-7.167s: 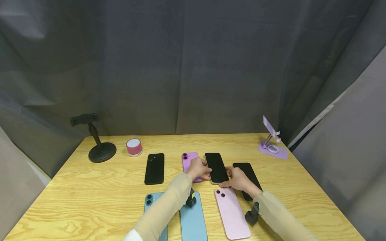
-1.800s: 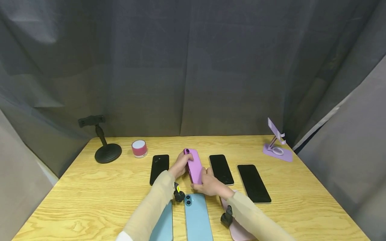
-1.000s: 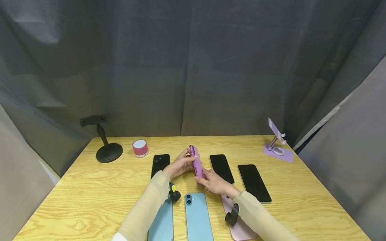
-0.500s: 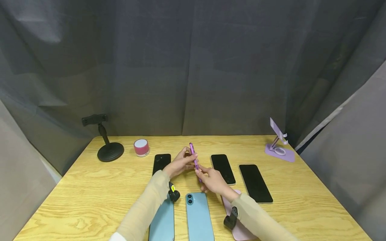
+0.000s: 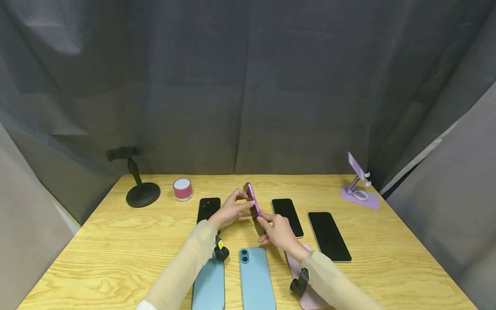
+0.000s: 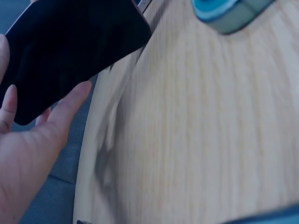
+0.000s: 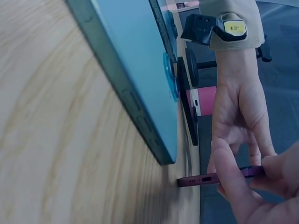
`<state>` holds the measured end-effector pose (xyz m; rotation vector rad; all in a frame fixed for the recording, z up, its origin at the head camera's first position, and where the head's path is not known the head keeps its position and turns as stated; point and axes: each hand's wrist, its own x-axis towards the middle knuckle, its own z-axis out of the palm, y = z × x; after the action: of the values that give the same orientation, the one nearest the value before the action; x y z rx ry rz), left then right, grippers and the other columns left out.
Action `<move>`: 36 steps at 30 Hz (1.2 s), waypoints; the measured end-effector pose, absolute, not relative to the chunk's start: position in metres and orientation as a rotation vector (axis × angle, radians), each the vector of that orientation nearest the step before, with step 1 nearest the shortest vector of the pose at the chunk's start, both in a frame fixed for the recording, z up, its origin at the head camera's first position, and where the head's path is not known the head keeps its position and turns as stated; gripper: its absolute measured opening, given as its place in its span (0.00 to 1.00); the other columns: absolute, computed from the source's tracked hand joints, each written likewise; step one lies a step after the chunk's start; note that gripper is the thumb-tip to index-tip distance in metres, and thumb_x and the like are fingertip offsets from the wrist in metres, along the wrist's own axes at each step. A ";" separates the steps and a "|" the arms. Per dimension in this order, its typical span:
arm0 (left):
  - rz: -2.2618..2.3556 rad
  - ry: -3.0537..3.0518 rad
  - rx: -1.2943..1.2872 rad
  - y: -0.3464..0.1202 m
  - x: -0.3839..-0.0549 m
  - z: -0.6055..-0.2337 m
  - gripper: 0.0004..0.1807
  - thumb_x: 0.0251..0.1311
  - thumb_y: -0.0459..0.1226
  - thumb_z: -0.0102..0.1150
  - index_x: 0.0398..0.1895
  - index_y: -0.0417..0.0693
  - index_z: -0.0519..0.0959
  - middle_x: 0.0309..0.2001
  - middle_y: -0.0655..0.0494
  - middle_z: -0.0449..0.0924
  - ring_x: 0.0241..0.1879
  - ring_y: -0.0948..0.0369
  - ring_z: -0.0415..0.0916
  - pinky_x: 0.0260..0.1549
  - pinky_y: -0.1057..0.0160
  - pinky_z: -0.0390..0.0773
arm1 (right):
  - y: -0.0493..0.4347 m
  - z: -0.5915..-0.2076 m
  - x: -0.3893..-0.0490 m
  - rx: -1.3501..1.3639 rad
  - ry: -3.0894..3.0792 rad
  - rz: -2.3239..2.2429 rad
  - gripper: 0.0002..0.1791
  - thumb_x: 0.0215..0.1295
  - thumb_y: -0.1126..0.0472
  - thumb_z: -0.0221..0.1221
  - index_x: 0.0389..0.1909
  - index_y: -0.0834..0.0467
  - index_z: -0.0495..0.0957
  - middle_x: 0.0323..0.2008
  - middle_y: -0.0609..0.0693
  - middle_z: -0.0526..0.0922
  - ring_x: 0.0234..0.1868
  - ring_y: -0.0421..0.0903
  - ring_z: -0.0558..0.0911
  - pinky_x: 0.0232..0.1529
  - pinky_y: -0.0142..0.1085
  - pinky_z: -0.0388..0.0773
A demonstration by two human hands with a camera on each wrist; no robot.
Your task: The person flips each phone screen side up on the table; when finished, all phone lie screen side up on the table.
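I am gripping a purple smartphone (image 5: 255,211) with both hands, holding it tilted above the counter (image 5: 116,249). My left hand (image 5: 231,209) is pinching it toward the far end, thumb on the near edge, and my right hand (image 5: 280,232) is pinching the end closer to me. Its dark screen is facing left, and its bright purple edge is pointing up at me.

Around it other phones are lying flat. To the left a black phone (image 5: 209,208) is showing its camera end, my left forearm partly covering the rest. Right of my hands, two phones with dark screens, a nearer one (image 5: 329,237) and a farther one (image 5: 286,215), are lying side by side, apart. Closer to me, a blue phone (image 5: 257,280) is resting with its twin lenses up, between another blue phone (image 5: 209,286) under my left sleeve and a pink phone (image 5: 311,300) under my right. Farther back, a black stand (image 5: 142,194) and a pink speaker (image 5: 182,189) are standing on the left, a lilac stand (image 5: 360,198) on the right.
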<state>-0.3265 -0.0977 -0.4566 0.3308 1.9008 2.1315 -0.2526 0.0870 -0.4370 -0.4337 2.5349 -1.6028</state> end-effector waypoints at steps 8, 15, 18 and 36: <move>2.180 1.972 0.304 -0.099 -0.322 -0.461 0.17 0.64 0.26 0.55 0.51 0.37 0.61 0.60 0.38 0.58 0.47 0.48 0.79 0.52 0.45 0.78 | 0.090 -0.440 -0.250 -0.399 2.635 -1.614 0.23 0.72 0.60 0.52 0.65 0.62 0.67 0.55 0.71 0.76 0.18 0.47 0.84 0.22 0.34 0.83; 2.211 2.038 0.265 -0.101 -0.319 -0.465 0.12 0.61 0.22 0.55 0.38 0.38 0.62 0.38 0.48 0.72 0.36 0.60 0.80 0.48 0.45 0.81 | 0.090 -0.443 -0.250 -0.449 2.723 -1.578 0.27 0.69 0.64 0.55 0.68 0.55 0.65 0.36 0.61 0.82 0.16 0.46 0.83 0.20 0.35 0.82; 2.212 2.068 0.237 -0.102 -0.317 -0.464 0.13 0.60 0.22 0.56 0.38 0.37 0.62 0.35 0.49 0.71 0.34 0.60 0.79 0.44 0.46 0.83 | 0.092 -0.444 -0.250 -0.484 2.744 -1.572 0.30 0.68 0.68 0.56 0.70 0.55 0.62 0.37 0.61 0.81 0.16 0.46 0.83 0.19 0.34 0.82; 2.060 2.165 0.083 -0.110 -0.313 -0.464 0.32 0.62 0.25 0.57 0.69 0.31 0.59 0.56 0.32 0.69 0.48 0.49 0.80 0.41 0.57 0.85 | 0.101 -0.450 -0.259 -0.468 2.587 -1.500 0.51 0.51 0.74 0.68 0.74 0.54 0.53 0.34 0.59 0.76 0.21 0.46 0.84 0.24 0.34 0.84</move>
<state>-0.3129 -0.1103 -0.4637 0.0829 2.1655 2.0604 -0.2589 0.1015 -0.4496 -0.4685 2.5874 -1.4995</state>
